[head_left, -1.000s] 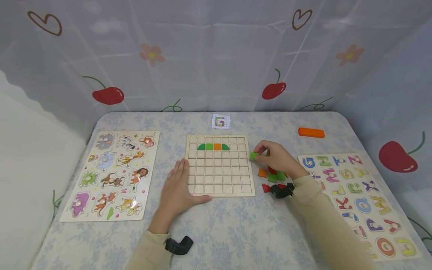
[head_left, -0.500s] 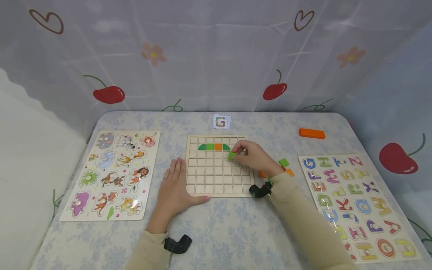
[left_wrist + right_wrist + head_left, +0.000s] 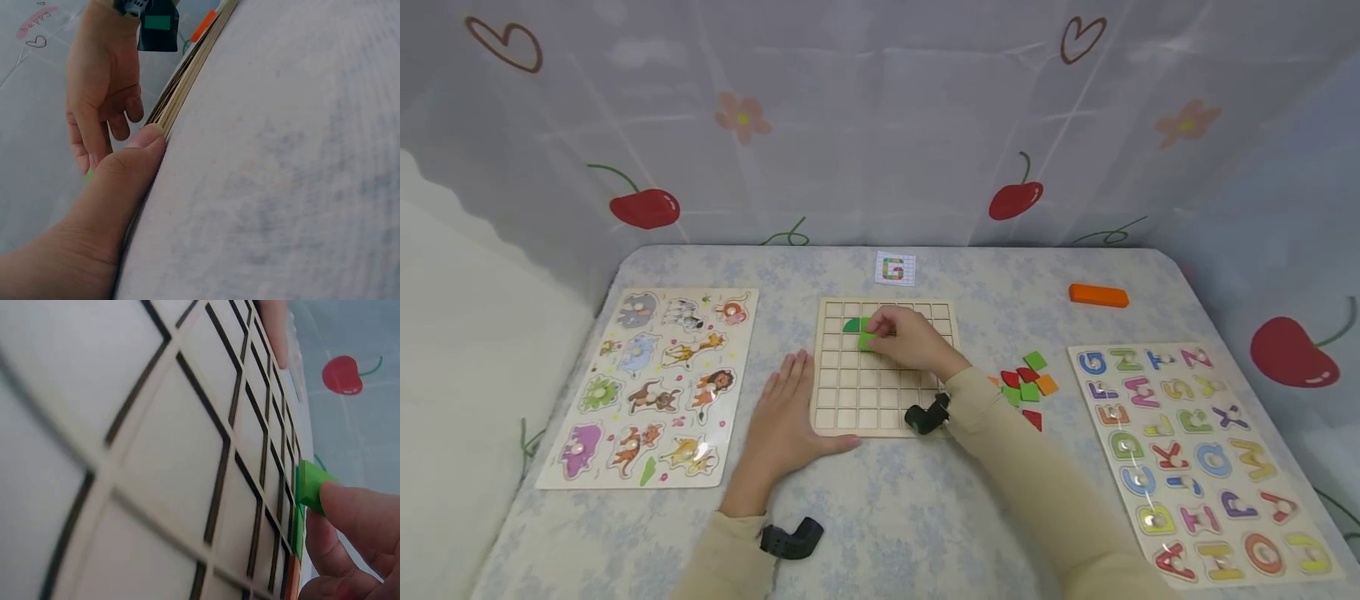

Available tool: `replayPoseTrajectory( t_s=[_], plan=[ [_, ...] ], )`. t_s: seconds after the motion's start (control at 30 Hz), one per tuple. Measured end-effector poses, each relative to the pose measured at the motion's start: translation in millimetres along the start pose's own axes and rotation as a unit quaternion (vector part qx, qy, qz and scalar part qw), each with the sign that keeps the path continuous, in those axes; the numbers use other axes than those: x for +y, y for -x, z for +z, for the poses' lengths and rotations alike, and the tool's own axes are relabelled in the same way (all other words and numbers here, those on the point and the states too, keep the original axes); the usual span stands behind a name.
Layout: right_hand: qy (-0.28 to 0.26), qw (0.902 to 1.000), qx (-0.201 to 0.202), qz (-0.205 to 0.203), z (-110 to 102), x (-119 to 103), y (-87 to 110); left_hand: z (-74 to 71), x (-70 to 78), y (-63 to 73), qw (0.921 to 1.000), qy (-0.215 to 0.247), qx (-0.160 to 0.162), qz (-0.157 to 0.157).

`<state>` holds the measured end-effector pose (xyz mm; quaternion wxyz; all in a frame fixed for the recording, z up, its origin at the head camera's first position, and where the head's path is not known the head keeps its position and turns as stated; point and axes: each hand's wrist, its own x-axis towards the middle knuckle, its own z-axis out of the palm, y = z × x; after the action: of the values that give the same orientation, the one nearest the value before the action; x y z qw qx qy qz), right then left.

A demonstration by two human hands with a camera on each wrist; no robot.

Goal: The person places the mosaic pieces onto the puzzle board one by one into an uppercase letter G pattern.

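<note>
My right hand [image 3: 910,337] pinches a light green square tile [image 3: 311,482] between thumb and fingers, over the upper part of the wooden grid board [image 3: 838,400]. In the head view that tile overlaps the area just below the row of set pieces, where a dark green quarter-round tile [image 3: 852,325] shows; the hand hides the right part of the row. Along the board's left side lies my left hand [image 3: 782,417], fingers straight at the edge and thumb spread along the near edge. In the left wrist view the left thumb [image 3: 134,156] rests against the board's side.
Loose red, green and orange tiles [image 3: 1030,392] lie right of the board. A small card with a letter G pattern [image 3: 895,269] sits behind it. An animal puzzle [image 3: 730,417] stands left, an alphabet puzzle [image 3: 1157,450] right, and an orange bar [image 3: 1098,296] at the back right.
My right hand has carried the green tile left from beside the board to over its upper left part. The left hand has stayed at the board's edge.
</note>
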<state>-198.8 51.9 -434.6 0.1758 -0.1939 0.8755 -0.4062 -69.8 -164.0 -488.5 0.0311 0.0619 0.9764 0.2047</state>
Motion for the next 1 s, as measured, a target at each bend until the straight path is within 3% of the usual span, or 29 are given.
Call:
replayPoseTrajectory(
  t_s=[0.3, 0.67, 0.87, 1.0],
  plan=[
    [0.043, 0.9990, 0.009, -0.001, 18, -12, -12.6, -1.4, 1.5, 0.6, 1.0000, 0.004, 0.008, 0.004],
    [0.116, 0.9929, 0.027, -0.013, 25, -18, -11.6, -2.2, 3.4, 0.9, 1.0000, 0.001, 0.008, 0.005],
    [0.150, 0.9885, -0.004, -0.018, 20, -18, -2.4, -2.0, 3.4, 0.8, 1.0000, 0.002, 0.004, 0.002],
    [0.134, 0.9902, -0.024, -0.033, 9, -15, 10.2, -2.3, 2.9, 0.8, 1.0000, 0.002, 0.002, -0.004]
  ],
)
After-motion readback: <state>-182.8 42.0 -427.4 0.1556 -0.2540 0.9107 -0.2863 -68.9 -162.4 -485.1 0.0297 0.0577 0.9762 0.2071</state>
